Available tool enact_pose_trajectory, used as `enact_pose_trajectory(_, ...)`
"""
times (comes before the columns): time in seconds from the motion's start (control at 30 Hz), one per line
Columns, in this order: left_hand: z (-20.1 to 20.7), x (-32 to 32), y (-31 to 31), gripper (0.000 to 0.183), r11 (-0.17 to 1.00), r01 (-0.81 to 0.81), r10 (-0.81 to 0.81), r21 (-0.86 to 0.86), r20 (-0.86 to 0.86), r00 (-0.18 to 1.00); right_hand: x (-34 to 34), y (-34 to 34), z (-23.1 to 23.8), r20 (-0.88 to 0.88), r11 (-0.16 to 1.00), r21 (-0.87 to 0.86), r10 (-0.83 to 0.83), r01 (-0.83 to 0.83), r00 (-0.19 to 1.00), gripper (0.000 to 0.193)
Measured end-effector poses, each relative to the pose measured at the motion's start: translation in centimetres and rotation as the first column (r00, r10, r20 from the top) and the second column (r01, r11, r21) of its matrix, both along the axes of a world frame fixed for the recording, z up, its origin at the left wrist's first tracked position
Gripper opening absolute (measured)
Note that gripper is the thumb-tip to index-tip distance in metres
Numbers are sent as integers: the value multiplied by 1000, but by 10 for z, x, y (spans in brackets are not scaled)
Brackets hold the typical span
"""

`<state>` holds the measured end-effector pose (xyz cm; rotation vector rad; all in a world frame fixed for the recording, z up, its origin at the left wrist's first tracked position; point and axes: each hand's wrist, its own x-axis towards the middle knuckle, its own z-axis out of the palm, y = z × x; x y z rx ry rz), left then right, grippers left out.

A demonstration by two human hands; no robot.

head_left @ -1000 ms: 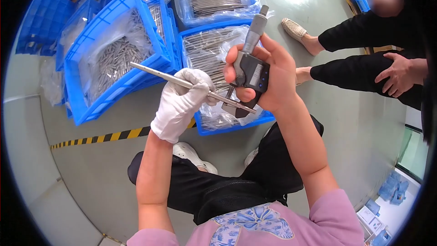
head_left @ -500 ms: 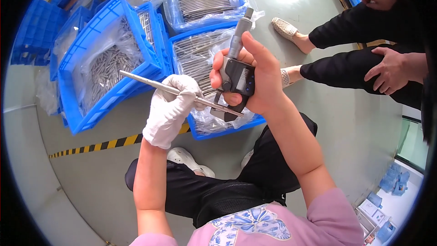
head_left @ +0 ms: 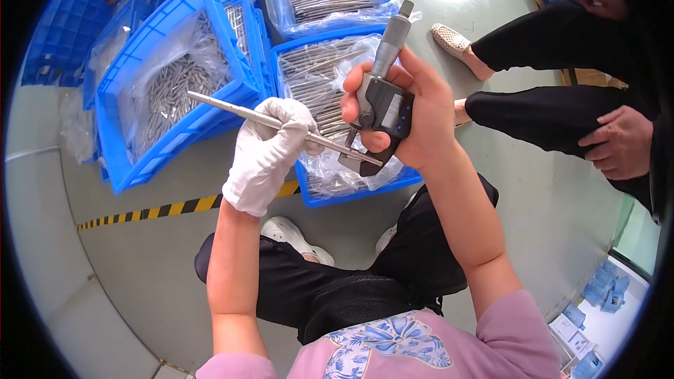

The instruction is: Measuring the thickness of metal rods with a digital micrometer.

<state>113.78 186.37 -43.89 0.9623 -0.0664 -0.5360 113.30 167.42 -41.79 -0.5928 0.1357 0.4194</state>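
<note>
In a white glove, my left hand (head_left: 267, 151) pinches a slim metal rod (head_left: 232, 107) that slants down to the right. The rod's right end crosses the jaws of a digital micrometer (head_left: 382, 105); whether both jaws touch it I cannot tell. My bare right hand (head_left: 428, 112) is wrapped round the micrometer's frame, its grey thimble pointing up and away. Just beyond both hands lies a blue crate (head_left: 330, 199) of similar metal rods, partly covered by clear plastic.
A tilted blue crate (head_left: 112, 133) with short metal pieces in a plastic liner stands at the left. Another blue crate (head_left: 277, 0) of rods sits behind. Another person's hand (head_left: 621, 144) rests on a knee at the right. Yellow-black floor tape (head_left: 175, 208) runs at the left.
The view has shifted slightly. Both hands, still holding the rod and the micrometer, appear a little farther right and higher. The rod remains across the micrometer's jaws.
</note>
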Motion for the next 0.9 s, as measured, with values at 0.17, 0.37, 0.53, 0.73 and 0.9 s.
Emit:
enact_pose_trajectory(0.17,0,0,0,10,1000,-3,3,-19,-14,1000,1,0,0,-15,999,-44,13,-14,1000,58)
enact_pose_trajectory(0.37,3,-1,-2,14,999,16,-17,43,29,999,2,1,-3,-19,995,-99,16,-17,1000,57)
enact_pose_trajectory(0.53,1,-1,0,15,999,21,-22,38,25,999,1,5,3,-54,987,-162,-13,4,998,55)
enact_pose_trajectory(0.73,6,0,-1,15,999,30,-30,31,28,999,1,5,5,-35,988,-152,-12,6,999,55)
enact_pose_trajectory(0.9,6,0,0,14,999,30,-31,42,30,999,0,6,3,-65,991,-133,-37,28,997,58)
